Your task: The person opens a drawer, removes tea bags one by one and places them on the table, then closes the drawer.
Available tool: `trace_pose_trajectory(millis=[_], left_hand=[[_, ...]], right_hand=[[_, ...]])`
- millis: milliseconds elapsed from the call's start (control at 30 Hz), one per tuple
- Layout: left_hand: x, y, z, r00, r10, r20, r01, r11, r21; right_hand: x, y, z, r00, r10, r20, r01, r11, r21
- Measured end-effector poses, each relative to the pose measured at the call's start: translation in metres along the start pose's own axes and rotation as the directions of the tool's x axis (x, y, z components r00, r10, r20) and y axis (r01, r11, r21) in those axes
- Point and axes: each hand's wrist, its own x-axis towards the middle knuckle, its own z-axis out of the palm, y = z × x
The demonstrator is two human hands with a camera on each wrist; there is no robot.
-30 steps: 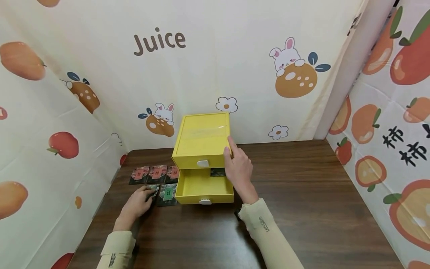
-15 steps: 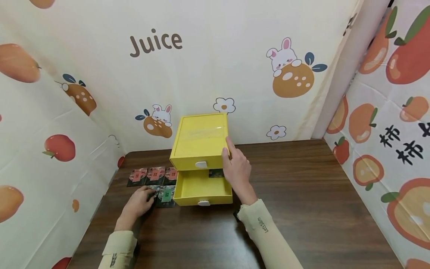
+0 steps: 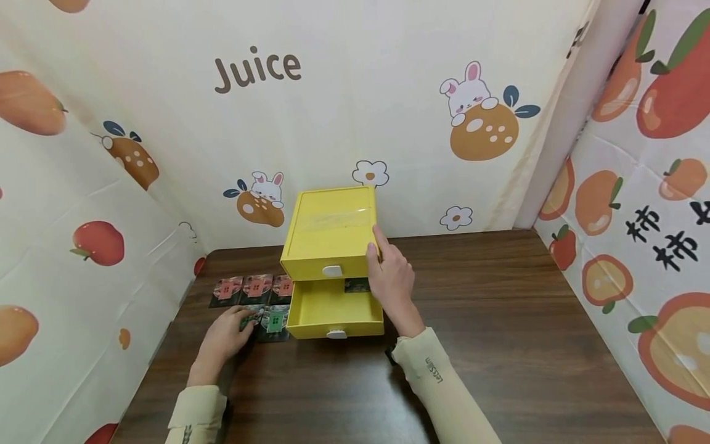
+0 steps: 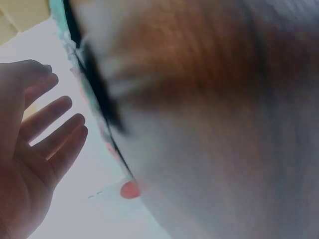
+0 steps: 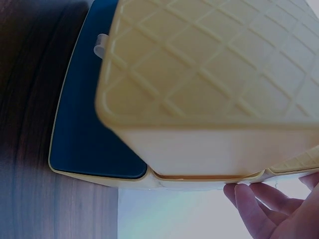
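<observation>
A small yellow two-drawer chest [image 3: 333, 229] stands near the back of the table, its lower drawer [image 3: 334, 305] pulled out and the upper one closed. My right hand [image 3: 391, 285] rests against the chest's right side, thumb near the front corner; in the right wrist view its fingertips touch the chest edge. My left hand [image 3: 224, 336] lies over a card [image 3: 256, 311] on the table, fingertips right at it. The left wrist view shows those fingers loosely extended with gaps between them. Beside that card lies a card with a green emblem [image 3: 275, 322].
Behind the green card, a row of cards with red emblems [image 3: 257, 287] lies left of the chest. A dark card [image 3: 357, 285] shows at the back right of the lower drawer. A printed cloth wall [image 3: 355, 111] closes off the table's back.
The head view has shifted slightly. Both hands, the chest and the cards keep nearly the same places; the left fingers shift only a little at the card.
</observation>
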Motion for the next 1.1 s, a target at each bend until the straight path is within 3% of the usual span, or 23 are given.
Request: trace_pose_trajectory(millis=[267, 333, 433, 500, 633, 700, 733, 833, 900, 967, 1033, 1100], left_hand=[[-0.009, 0.004, -0.010, 1.000, -0.012, 0.010, 0.012, 1.000, 0.019], [-0.009, 0.013, -0.018, 1.000, 0.013, -0.022, -0.012, 0.999, 0.034], [-0.008, 0.039, -0.037, 0.990, 0.096, -0.104, -0.087, 0.993, 0.083], [-0.007, 0.061, -0.053, 0.969, 0.179, -0.170, -0.159, 0.980, 0.121], [-0.004, 0.108, -0.083, 0.895, 0.356, -0.269, -0.328, 0.934, 0.143], [-0.001, 0.129, -0.093, 0.864, 0.418, -0.282, -0.400, 0.908, 0.123], [0.001, 0.140, -0.097, 0.857, 0.439, -0.271, -0.426, 0.898, 0.110], [0.010, 0.170, -0.103, 0.865, 0.474, -0.165, -0.468, 0.881, 0.076], [0.016, 0.188, -0.103, 0.879, 0.475, -0.035, -0.473, 0.880, 0.047], [0.023, 0.205, -0.101, 0.878, 0.461, 0.129, -0.463, 0.886, -0.015], [0.031, 0.220, -0.096, 0.849, 0.443, 0.287, -0.437, 0.895, -0.088], [0.039, 0.233, -0.087, 0.811, 0.444, 0.381, -0.434, 0.893, -0.119]], right_hand=[[-0.001, 0.000, -0.001, 1.000, 0.000, -0.006, 0.000, 1.000, 0.010], [-0.001, 0.001, -0.001, 1.000, -0.003, -0.009, 0.003, 1.000, 0.012], [-0.001, 0.001, -0.001, 1.000, -0.003, -0.011, 0.003, 1.000, 0.010], [-0.001, 0.001, -0.001, 1.000, -0.002, -0.007, 0.002, 1.000, 0.008], [-0.001, 0.000, -0.001, 1.000, -0.001, 0.015, 0.001, 1.000, -0.001], [-0.001, -0.001, -0.002, 1.000, -0.003, 0.018, 0.003, 1.000, -0.003], [-0.001, -0.002, -0.002, 1.000, -0.002, 0.017, 0.002, 1.000, -0.002], [0.000, -0.003, -0.003, 1.000, 0.004, 0.017, -0.004, 1.000, 0.000], [0.000, -0.003, -0.004, 1.000, 0.012, 0.022, -0.012, 1.000, -0.004], [-0.001, -0.003, -0.004, 0.999, 0.021, 0.030, -0.020, 1.000, -0.012], [-0.001, -0.004, -0.005, 0.999, 0.026, 0.035, -0.025, 0.999, -0.021], [-0.002, -0.004, -0.006, 0.999, 0.027, 0.031, -0.026, 0.999, -0.031]])
